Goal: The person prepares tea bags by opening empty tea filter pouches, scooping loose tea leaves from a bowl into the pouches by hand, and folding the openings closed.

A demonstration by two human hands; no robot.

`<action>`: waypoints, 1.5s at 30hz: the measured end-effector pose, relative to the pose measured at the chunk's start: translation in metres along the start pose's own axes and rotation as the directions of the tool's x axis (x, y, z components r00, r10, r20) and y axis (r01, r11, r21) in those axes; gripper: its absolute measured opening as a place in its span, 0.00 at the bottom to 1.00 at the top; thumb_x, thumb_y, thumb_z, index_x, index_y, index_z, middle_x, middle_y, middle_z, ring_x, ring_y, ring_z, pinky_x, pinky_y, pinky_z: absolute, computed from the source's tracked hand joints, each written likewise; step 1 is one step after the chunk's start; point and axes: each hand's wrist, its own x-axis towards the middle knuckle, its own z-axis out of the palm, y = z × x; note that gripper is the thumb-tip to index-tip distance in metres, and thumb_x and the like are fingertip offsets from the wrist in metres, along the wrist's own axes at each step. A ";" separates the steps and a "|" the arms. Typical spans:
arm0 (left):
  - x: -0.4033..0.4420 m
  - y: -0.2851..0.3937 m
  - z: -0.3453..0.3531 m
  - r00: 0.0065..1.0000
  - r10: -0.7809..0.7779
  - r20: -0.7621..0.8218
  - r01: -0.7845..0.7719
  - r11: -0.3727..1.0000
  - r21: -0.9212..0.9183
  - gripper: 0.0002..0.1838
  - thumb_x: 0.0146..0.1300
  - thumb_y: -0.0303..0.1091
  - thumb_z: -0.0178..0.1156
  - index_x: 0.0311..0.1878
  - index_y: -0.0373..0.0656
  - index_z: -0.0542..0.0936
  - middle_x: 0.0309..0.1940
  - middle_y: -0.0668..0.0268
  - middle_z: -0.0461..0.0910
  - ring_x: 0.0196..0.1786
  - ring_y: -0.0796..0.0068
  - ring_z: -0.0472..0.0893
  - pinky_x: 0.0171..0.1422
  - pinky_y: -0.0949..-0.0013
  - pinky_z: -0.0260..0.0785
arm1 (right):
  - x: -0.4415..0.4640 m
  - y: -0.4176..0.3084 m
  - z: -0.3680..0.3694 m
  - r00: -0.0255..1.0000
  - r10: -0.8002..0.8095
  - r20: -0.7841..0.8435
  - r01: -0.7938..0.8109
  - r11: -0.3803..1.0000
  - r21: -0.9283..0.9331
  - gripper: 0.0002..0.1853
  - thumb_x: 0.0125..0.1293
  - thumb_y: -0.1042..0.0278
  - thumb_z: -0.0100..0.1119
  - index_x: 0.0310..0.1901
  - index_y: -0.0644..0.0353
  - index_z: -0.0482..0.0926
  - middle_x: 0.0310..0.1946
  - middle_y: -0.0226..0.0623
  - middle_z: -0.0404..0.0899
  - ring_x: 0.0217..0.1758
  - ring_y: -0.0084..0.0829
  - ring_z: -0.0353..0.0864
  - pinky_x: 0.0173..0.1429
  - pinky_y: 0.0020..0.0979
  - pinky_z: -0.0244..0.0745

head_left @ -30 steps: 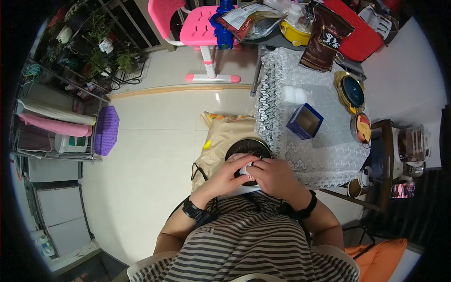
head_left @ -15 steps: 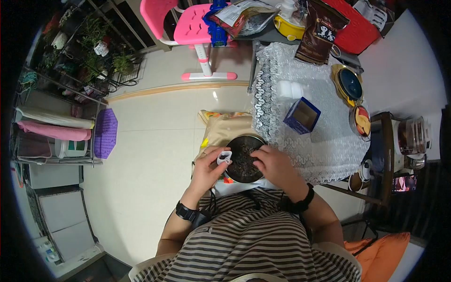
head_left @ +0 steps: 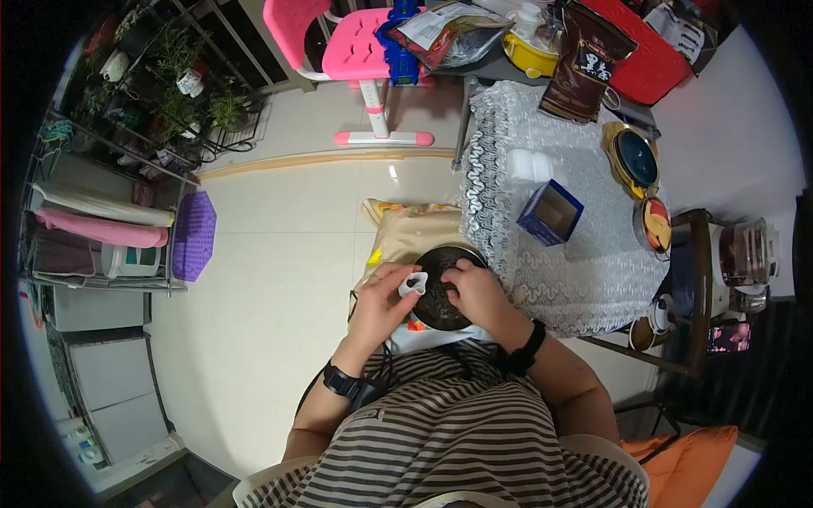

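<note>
A round dark bowl (head_left: 440, 315) of dark loose bits rests over the lap on a beige patterned cloth (head_left: 417, 229). At the bowl's left edge my left hand (head_left: 378, 303) pinches a small white pouch (head_left: 413, 284) with its mouth open upward. My right hand (head_left: 476, 292) is over the bowl's right part, its thumb and fingers curled down at the dark bits; what they hold, if anything, is too small to make out. To the right, an open blue box (head_left: 550, 213) stands on the lace-covered table (head_left: 559, 288), near white wrapped pieces (head_left: 530, 166).
Along the table's right side are a dark blue bowl (head_left: 635, 158) and a bowl of cut fruit (head_left: 656, 226). A brown bag (head_left: 586, 68) and a yellow pot (head_left: 529, 57) stand at the back. A pink chair (head_left: 360, 46) is ahead, a purple mat (head_left: 194, 237) left.
Both hands were together over the bowl; they have moved apart. The white pouch went left with my left hand, and my right hand has come down to the bowl's contents.
</note>
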 end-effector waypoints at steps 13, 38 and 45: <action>0.012 0.013 0.014 0.988 0.143 0.053 -0.151 0.969 0.195 0.23 0.51 0.23 0.67 0.54 0.44 0.81 0.46 0.58 0.80 0.49 0.56 0.80 0.52 0.61 0.74 | -0.015 -0.035 -0.083 0.985 0.115 -0.131 -0.040 0.881 0.471 0.10 0.54 0.72 0.67 0.40 0.58 0.82 0.31 0.38 0.78 0.32 0.36 0.82 0.38 0.34 0.78; 0.011 -0.003 0.035 0.996 -0.040 0.081 0.058 0.968 -0.244 0.21 0.52 0.25 0.70 0.52 0.37 0.81 0.45 0.59 0.80 0.45 0.66 0.81 0.48 0.68 0.74 | -0.022 -0.037 -0.079 0.980 0.044 -0.195 0.017 0.954 0.300 0.13 0.59 0.73 0.63 0.46 0.59 0.76 0.40 0.41 0.78 0.40 0.42 0.83 0.42 0.40 0.78; 0.007 -0.002 0.032 0.997 -0.068 0.034 0.074 0.980 -0.187 0.21 0.57 0.20 0.67 0.56 0.36 0.79 0.49 0.64 0.77 0.51 0.76 0.79 0.54 0.75 0.73 | -0.019 -0.024 -0.047 1.000 0.028 0.013 -0.028 0.999 -0.015 0.12 0.57 0.72 0.64 0.44 0.61 0.79 0.39 0.45 0.76 0.40 0.48 0.81 0.44 0.43 0.79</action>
